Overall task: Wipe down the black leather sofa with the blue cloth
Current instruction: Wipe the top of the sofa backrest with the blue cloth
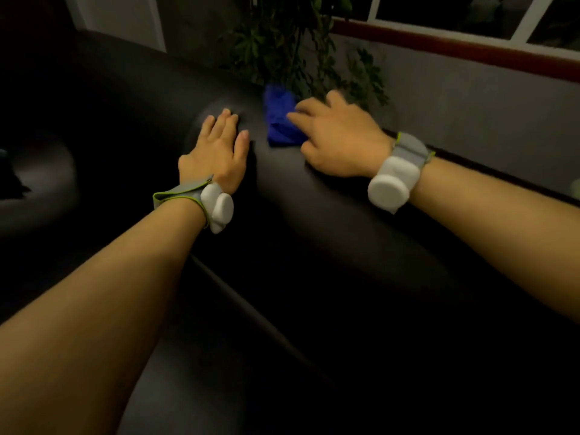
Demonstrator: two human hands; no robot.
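Observation:
The black leather sofa (314,233) fills most of the view, its rounded backrest top running from upper left to right. A folded blue cloth (281,119) lies on that top. My right hand (339,139) presses down on the cloth's right side, fingers spread over it and slightly blurred. My left hand (216,152) rests flat on the leather just left of the cloth, fingers apart, holding nothing. Both wrists wear grey straps with white pods.
A leafy green plant (292,48) stands just behind the sofa back, close to the cloth. A grey wall (470,102) with a red-brown window sill (455,47) runs along the right. The sofa's seat cushion (37,189) lies at lower left.

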